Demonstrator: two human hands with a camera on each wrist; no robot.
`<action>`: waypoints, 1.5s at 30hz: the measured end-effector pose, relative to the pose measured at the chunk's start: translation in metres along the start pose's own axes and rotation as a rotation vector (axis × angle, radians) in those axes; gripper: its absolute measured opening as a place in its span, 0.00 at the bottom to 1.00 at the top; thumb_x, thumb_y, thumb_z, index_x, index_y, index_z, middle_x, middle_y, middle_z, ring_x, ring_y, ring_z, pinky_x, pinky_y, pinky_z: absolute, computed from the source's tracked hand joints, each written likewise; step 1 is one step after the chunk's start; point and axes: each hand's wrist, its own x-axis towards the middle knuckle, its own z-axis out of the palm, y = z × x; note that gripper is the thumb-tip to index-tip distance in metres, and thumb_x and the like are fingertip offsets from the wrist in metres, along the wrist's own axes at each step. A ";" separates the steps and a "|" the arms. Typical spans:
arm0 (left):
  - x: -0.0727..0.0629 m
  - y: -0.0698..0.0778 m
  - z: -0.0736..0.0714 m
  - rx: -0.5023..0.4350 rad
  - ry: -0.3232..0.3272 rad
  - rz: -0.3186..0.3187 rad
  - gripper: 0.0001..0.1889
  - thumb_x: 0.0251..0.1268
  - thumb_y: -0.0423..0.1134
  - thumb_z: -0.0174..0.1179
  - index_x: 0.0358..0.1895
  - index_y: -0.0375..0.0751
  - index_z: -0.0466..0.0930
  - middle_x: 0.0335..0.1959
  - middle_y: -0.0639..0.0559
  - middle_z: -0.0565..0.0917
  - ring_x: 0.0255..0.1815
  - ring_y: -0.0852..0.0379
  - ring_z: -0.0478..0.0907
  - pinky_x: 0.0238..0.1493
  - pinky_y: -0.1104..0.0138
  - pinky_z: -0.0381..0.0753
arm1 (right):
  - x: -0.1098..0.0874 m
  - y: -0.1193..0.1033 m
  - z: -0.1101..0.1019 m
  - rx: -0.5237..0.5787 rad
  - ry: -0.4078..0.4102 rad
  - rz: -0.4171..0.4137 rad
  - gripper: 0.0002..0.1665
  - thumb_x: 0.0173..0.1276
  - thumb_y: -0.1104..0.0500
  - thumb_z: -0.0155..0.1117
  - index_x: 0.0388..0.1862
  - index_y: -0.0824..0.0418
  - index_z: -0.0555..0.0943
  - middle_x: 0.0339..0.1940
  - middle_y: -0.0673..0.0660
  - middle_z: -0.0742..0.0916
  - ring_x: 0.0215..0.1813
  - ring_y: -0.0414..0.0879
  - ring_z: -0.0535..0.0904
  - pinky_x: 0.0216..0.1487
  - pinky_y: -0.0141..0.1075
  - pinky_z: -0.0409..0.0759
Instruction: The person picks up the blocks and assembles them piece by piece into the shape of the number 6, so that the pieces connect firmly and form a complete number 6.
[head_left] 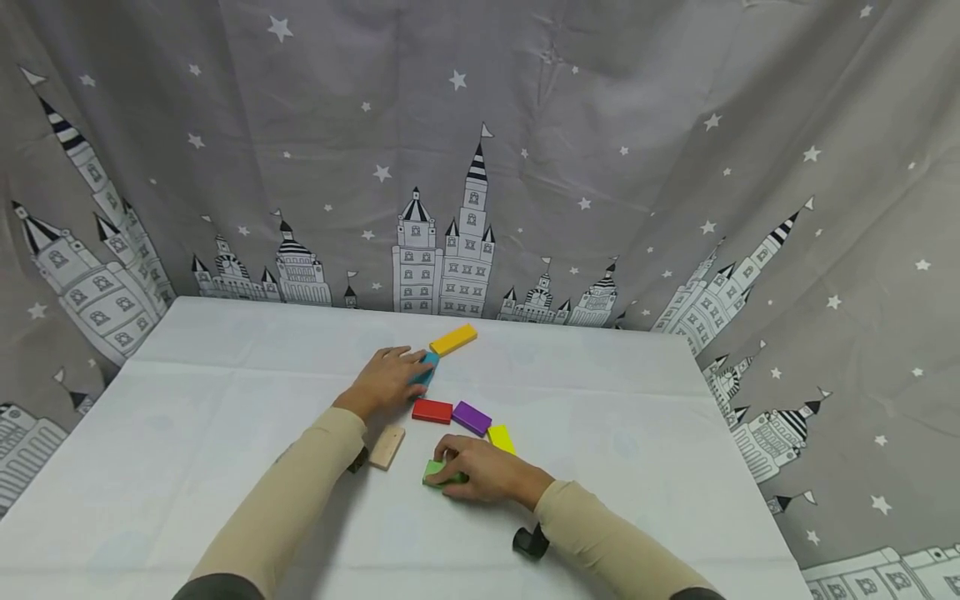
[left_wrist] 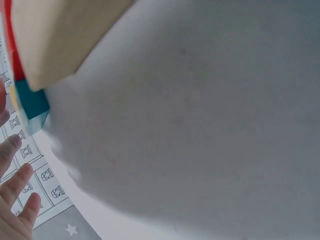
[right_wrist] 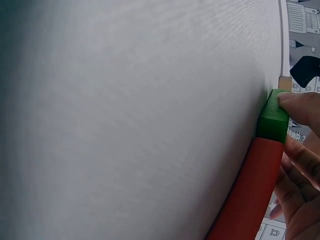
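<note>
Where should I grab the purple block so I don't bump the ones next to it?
Probably come from straight above and pinch the middle of its two long sides. The purple block lies flat with nothing on top, and its short ends sit close to the red block and the bright yellow block.

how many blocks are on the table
7 visible: orange block farthest back; blue block at the left hand; then red block, purple block, yellow block, left to right; green block in the right hand; wooden block left of green. The right hand may hide more.
</note>
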 end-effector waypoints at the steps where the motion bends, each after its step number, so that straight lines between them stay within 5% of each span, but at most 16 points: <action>1: -0.001 -0.001 -0.002 -0.016 0.001 -0.007 0.29 0.68 0.54 0.56 0.69 0.48 0.69 0.72 0.45 0.65 0.72 0.39 0.58 0.69 0.42 0.56 | 0.000 0.000 0.000 0.002 -0.001 0.002 0.16 0.65 0.57 0.68 0.52 0.53 0.85 0.50 0.50 0.79 0.47 0.37 0.74 0.52 0.18 0.70; 6: -0.017 -0.007 -0.010 -0.118 0.047 -0.046 0.29 0.67 0.55 0.57 0.68 0.47 0.71 0.70 0.44 0.68 0.71 0.39 0.60 0.69 0.41 0.56 | 0.001 0.001 0.001 0.010 -0.011 0.023 0.16 0.65 0.56 0.68 0.52 0.52 0.85 0.50 0.48 0.79 0.48 0.36 0.74 0.53 0.19 0.71; 13: -0.050 -0.013 -0.014 -0.231 0.135 -0.023 0.27 0.63 0.52 0.62 0.61 0.42 0.77 0.60 0.43 0.79 0.63 0.40 0.70 0.65 0.41 0.63 | 0.000 0.002 0.002 0.004 -0.013 0.030 0.16 0.65 0.56 0.68 0.53 0.51 0.85 0.50 0.48 0.79 0.48 0.37 0.73 0.53 0.19 0.71; 21: -0.077 -0.016 -0.008 -0.352 0.110 0.060 0.26 0.56 0.51 0.69 0.57 0.41 0.80 0.55 0.45 0.82 0.58 0.42 0.74 0.59 0.42 0.69 | -0.001 0.003 0.001 0.016 -0.013 0.035 0.16 0.66 0.56 0.67 0.53 0.52 0.85 0.51 0.49 0.79 0.48 0.37 0.73 0.53 0.20 0.71; 27: -0.088 -0.016 0.000 -0.423 0.064 0.115 0.28 0.50 0.49 0.73 0.54 0.41 0.81 0.53 0.46 0.82 0.56 0.43 0.74 0.58 0.43 0.70 | -0.001 0.002 0.002 0.018 0.003 0.019 0.16 0.65 0.56 0.68 0.52 0.52 0.85 0.50 0.49 0.79 0.47 0.37 0.73 0.53 0.20 0.71; 34: -0.094 -0.016 0.009 -0.527 0.007 0.085 0.29 0.43 0.47 0.77 0.52 0.44 0.81 0.53 0.47 0.80 0.57 0.44 0.73 0.60 0.45 0.70 | -0.001 0.000 0.002 0.042 -0.008 0.034 0.16 0.65 0.57 0.68 0.52 0.53 0.85 0.50 0.49 0.79 0.48 0.36 0.73 0.53 0.20 0.72; 45: -0.094 -0.013 0.015 -0.472 -0.033 0.066 0.34 0.41 0.49 0.78 0.55 0.43 0.79 0.56 0.47 0.77 0.61 0.41 0.69 0.63 0.42 0.66 | -0.001 0.000 0.002 0.042 -0.008 0.036 0.16 0.66 0.56 0.68 0.52 0.52 0.85 0.51 0.49 0.79 0.47 0.36 0.73 0.52 0.19 0.71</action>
